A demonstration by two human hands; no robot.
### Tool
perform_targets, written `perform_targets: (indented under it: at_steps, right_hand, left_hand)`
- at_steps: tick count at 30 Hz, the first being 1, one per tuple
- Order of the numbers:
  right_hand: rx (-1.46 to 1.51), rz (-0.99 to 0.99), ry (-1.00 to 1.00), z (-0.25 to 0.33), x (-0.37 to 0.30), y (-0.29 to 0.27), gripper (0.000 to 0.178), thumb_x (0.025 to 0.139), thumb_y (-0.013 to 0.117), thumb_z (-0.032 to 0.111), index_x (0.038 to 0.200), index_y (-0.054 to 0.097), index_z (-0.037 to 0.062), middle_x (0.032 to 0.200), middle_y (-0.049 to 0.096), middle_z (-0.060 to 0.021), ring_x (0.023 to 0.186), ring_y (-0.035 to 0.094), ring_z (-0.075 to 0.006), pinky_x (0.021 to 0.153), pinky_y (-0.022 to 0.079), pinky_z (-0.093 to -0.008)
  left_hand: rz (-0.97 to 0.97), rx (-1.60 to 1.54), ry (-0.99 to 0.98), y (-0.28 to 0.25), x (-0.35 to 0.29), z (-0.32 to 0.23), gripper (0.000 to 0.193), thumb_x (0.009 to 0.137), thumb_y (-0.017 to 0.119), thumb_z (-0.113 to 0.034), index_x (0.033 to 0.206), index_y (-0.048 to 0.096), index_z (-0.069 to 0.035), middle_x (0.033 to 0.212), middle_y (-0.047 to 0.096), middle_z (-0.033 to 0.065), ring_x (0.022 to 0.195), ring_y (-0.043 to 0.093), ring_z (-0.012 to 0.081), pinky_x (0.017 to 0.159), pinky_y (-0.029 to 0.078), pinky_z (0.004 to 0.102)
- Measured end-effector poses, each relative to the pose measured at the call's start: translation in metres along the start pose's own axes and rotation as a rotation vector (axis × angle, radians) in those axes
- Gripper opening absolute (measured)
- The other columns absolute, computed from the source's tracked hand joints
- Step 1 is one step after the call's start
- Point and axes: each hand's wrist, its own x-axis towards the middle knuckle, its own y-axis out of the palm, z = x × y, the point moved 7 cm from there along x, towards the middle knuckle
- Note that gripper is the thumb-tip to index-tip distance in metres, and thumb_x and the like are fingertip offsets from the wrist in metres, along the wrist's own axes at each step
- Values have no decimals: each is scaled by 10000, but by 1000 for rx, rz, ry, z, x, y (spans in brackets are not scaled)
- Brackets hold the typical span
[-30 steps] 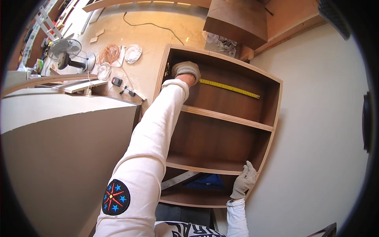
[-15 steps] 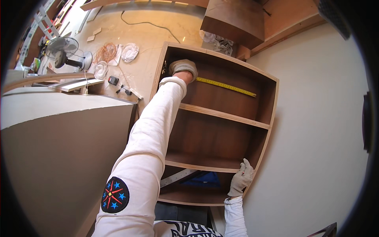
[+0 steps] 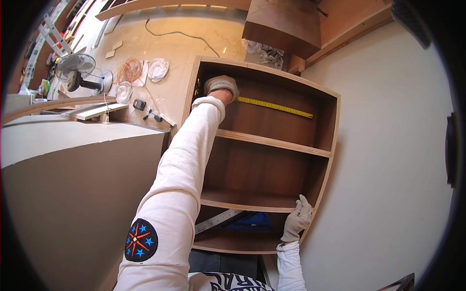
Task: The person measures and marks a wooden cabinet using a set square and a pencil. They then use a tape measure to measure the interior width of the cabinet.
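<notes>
My left hand (image 3: pixel 221 86), in a grey knit glove, reaches into the top compartment of a dark brown wooden cabinet (image 3: pixel 264 141) with pale ply edges. From it the yellow blade of a tape measure (image 3: pixel 276 106) runs out to the right across the compartment. The hand is closed around the tape's case, which its back hides along with the fingers. At the lower right, my gloved right hand (image 3: pixel 297 220) rests against the end of the lower shelf edge near the side panel. Its fingers are partly stretched out, and nothing shows in them.
The bottom compartment holds a metal ruler (image 3: pixel 218 220) and a blue object (image 3: pixel 250 221). A grey-sided panel (image 3: pixel 82 194) stands left, a pale wall (image 3: pixel 388 145) right. Beyond are a fan (image 3: pixel 80 77), coiled wire (image 3: pixel 129 71), a battery (image 3: pixel 139 104) and a brown box (image 3: pixel 282 29).
The cabinet and my left hand appear slightly further left in the picture, as the view has shifted a little. The tape stays extended, and my right hand keeps its place at the shelf edge.
</notes>
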Motion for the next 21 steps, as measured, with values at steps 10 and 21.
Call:
perform_targets:
  at_steps: [10, 21]
  right_hand:
    - [109, 135, 126, 0, 5, -3, 221, 1012, 652, 164, 1186, 710, 41, 997, 730, -114, 811, 680, -197, 735, 556, -335]
    - [666, 216, 220, 28, 196, -66, 771, 1030, 398, 693, 1054, 743, 4, 812, 678, -54, 727, 605, -125, 692, 516, -289]
  left_hand:
    - [-40, -33, 31, 6, 7, 0, 371, 933, 604, -304, 1194, 759, -91, 1261, 696, 202, 1185, 675, 384, 938, 570, 483]
    - [57, 67, -44, -20, -22, -14, 524, 877, 681, -490, 1187, 757, -74, 1236, 698, 228, 1175, 677, 376, 949, 562, 455]
